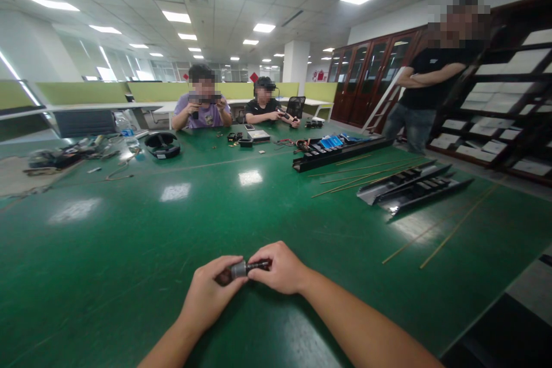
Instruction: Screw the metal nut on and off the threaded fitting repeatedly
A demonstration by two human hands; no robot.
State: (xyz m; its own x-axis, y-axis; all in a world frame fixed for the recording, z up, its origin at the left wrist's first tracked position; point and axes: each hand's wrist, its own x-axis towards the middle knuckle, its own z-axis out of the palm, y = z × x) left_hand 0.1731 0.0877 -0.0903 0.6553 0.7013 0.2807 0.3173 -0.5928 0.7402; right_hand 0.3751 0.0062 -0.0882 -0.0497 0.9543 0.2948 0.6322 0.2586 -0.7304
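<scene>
Both my hands hold a small grey-and-dark cylindrical object just above the green table, near its front. Its kind I cannot make out. My left hand is closed around the thicker end, which has a grey metallic band. The thumb and fingers of my right hand pinch the thinner dark shaft on the other side. Part of the object is hidden in my fingers. It lies roughly level, pointing left to right.
Black channels and thin rods lie on the right. A black headset sits at the far left, near a pile of cables and tools. Two people sit across the table; another person stands at the right.
</scene>
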